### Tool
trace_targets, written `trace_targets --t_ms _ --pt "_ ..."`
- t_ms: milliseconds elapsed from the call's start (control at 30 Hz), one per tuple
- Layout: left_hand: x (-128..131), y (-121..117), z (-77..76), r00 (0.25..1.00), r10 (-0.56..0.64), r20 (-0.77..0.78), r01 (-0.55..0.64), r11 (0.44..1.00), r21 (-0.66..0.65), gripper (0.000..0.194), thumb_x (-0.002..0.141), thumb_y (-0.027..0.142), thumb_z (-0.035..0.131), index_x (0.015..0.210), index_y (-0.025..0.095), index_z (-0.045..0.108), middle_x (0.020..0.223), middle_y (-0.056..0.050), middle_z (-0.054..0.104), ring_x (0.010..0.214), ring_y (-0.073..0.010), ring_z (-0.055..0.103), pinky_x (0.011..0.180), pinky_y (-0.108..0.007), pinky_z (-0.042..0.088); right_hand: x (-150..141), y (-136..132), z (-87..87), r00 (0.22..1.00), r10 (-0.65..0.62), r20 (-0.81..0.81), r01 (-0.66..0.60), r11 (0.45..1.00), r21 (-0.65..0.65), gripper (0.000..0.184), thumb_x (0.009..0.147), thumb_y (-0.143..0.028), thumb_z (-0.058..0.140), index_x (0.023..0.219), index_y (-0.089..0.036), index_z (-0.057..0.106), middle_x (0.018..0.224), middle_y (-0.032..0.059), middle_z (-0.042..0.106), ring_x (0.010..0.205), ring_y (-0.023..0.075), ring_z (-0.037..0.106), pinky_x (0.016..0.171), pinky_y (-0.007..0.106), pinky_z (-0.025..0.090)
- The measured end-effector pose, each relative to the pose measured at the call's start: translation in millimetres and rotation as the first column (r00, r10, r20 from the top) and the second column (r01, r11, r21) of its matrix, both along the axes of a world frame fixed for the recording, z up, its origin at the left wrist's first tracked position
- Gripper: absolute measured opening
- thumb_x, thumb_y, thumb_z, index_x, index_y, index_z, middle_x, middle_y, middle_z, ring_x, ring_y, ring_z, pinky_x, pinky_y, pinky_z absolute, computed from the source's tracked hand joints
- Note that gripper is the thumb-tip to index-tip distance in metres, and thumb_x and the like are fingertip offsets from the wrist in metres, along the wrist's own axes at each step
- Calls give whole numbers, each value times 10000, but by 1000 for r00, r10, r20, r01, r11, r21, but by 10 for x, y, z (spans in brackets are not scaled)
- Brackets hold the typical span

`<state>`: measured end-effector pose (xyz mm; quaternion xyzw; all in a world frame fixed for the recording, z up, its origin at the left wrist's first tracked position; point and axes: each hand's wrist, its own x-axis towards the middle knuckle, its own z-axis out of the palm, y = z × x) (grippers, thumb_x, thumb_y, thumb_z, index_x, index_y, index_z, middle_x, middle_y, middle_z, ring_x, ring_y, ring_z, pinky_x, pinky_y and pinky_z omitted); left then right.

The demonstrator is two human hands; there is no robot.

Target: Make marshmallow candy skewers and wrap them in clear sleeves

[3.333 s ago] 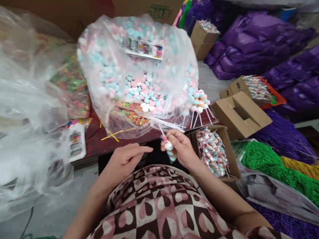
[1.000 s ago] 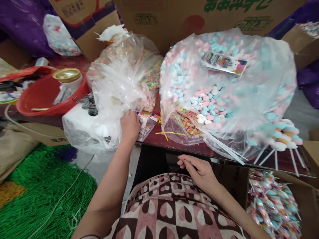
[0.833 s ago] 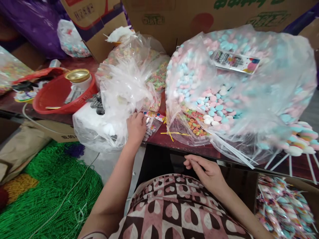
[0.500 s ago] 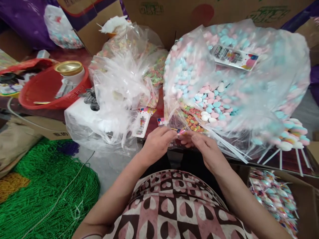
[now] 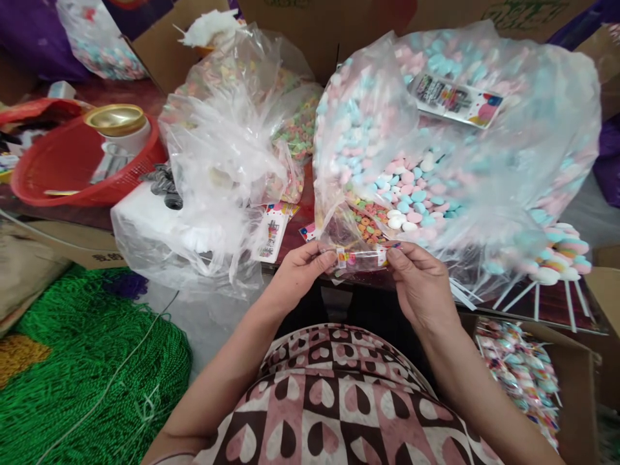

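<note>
**Crowded bench [image 5: 289,240], and one small wrapper [image 5: 363,259] held at both ends**

The bench spreads in front of the fingers [image 5: 327,260] and to both sides; its dark red top shows only in small patches. A large cardboard surface [image 5: 310,29] closes the space far behind it. The biggest thing on the bench is a clear bag of pink, blue and white candies [image 5: 504,135], just beyond the fingers and toward the right. On the floor, low and well to the left of them, lies a heap of green cord [image 5: 97,374]. A smaller clear bag with ring candies [image 5: 295,132] is beyond the fingers on the left, and farther left is a red basket [image 5: 46,165]. Below them, to the right, stands an open carton [image 5: 576,381] with wrapped candies [image 5: 518,371]. Candies on sticks [image 5: 562,255] rest on the bench, right of the right hand [image 5: 426,281]. A printed packet [image 5: 271,234] lies near the left hand [image 5: 298,278], a little beyond it.

The wrapper is directly between the two hands, at the near edge of the bench. Its long axis runs from left to right, almost level. Neither hand is nearer: the left fingers pinch one end and the right fingers the other, both narrow. I cannot tell if it is folded.
</note>
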<state>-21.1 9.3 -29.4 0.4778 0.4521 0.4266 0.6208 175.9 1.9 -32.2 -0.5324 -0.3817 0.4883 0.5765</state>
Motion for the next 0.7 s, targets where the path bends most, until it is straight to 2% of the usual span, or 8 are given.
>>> trace_targets --t_ms 100,200,333,433,533,633,700 --pt "52 -14 -53 999 45 -8 -44 996 77 324 883 490 585 753 193 573 683 33 552 667 -104 504 690 -242 422 -7 -19 12 997 58 -50 -60 998 -23 174 737 -364 757 838 -236 695 750 -6 706 675 154 649 678 302 539" --pt "94 -32 -56 990 41 -133 -19 987 161 318 910 488 545 774 200 555 681 33 548 665 -109 499 675 -245 403 -7 -46 19 987 146 -67 -148 989 -30 215 720 -367 774 866 -235 689 735 -11 686 643 143 619 661 300 532" --pt "143 -67 8 975 53 -216 -16 986 167 382 916 530 509 719 202 516 643 30 535 645 -114 497 659 -252 404 -11 -98 4 998 64 14 -63 998 -17 258 703 -411 795 694 -207 638 607 -24 608 546 120 542 553 265 491" --pt "168 -75 40 983 71 -168 -52 992 119 406 909 546 510 697 200 504 641 27 530 643 -114 516 671 -255 435 -3 -131 -25 998 60 28 -59 998 -27 343 766 -482 743 637 -190 617 537 -27 551 473 101 481 474 241 432" --pt "175 -62 34 998 19 -62 -15 998 57 336 872 522 587 784 199 554 700 23 574 666 -116 564 684 -262 467 26 -137 -69 994 81 78 -80 997 -14 398 825 -497 685 585 -189 608 517 -22 541 493 105 491 508 244 443" --pt "191 -55 4 1000 23 13 -23 999 23 277 844 466 651 815 202 574 676 40 567 618 -102 554 645 -246 451 43 -131 -98 994 26 108 -31 999 39 245 785 -436 735 721 -205 685 675 -12 643 625 123 571 614 252 496" --pt "218 -63 -16 999 54 6 -54 998 19 266 859 435 647 768 200 560 633 46 555 598 -94 528 633 -237 426 45 -133 -87 998 -2 64 0 999 38 219 747 -417 763 794 -215 694 690 -25 647 588 113 557 575 243 488"
